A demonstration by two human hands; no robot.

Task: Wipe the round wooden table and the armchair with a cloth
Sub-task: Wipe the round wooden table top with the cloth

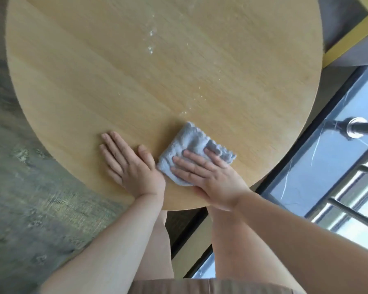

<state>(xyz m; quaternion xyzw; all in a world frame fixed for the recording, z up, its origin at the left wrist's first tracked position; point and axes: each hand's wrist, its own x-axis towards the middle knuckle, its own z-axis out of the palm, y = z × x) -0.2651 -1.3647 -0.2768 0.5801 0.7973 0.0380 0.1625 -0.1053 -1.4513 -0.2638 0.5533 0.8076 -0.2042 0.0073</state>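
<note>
The round wooden table (119,71) fills most of the head view. Small white specks and wet streaks (150,42) run across its far and middle part. A folded grey-blue cloth (189,141) lies near the table's front edge. My right hand (208,177) presses flat on the cloth with straight fingers. My left hand (130,164) rests flat on the bare wood just left of the cloth, fingers spread and straight. Part of a grey armchair with a yellow frame (348,37) shows at the top right, behind the table.
A grey patterned floor (19,187) lies to the left. On the right is a dark marble sill (319,162) with a metal railing (357,128) and window glass. My legs and brown shorts (179,287) are below the table edge.
</note>
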